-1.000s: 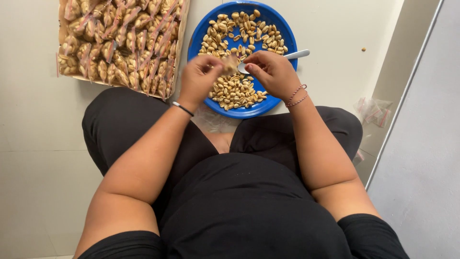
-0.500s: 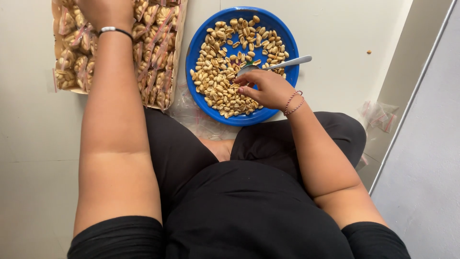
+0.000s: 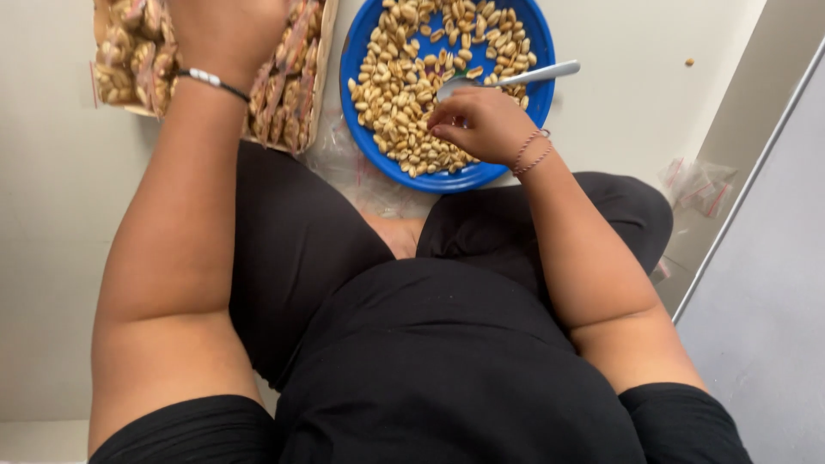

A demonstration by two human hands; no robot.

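We cannot see the fingers of the left hand (image 3: 225, 34): the top edge cuts them off, so its grip stays unknown. The same edge crops the tray of packets (image 3: 129, 64) and the far rim of the blue bowl (image 3: 361, 51). The right hand (image 3: 481, 125) covers the spoon (image 3: 533, 76) bowl and the peanuts (image 3: 404, 94) beneath it. Clear wrappers (image 3: 700, 185) near the wall are too faint to make out.
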